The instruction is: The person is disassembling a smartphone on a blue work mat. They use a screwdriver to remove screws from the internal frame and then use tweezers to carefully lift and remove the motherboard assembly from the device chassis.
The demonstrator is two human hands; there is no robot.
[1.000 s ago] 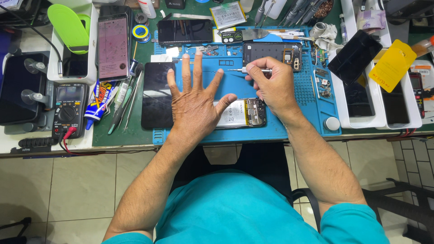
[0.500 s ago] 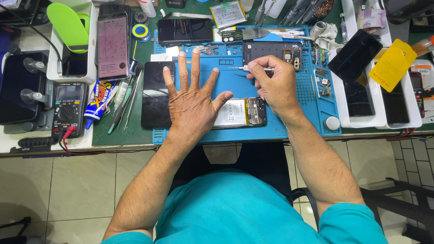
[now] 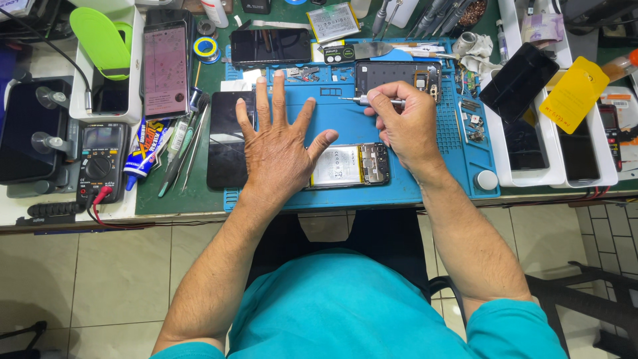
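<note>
Screwdriver (image 3: 372,101) mostly hidden in right hand (image 3: 405,126); opened phone (image 3: 349,165) partly under left hand (image 3: 279,149).

Slim metal screwdriver (image 3: 372,101) lies level above opened phone (image 3: 349,165).

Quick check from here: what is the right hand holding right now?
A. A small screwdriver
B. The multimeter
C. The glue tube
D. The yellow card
A: the right hand pinches a small screwdriver over the blue mat, its tip pointing left.
</note>
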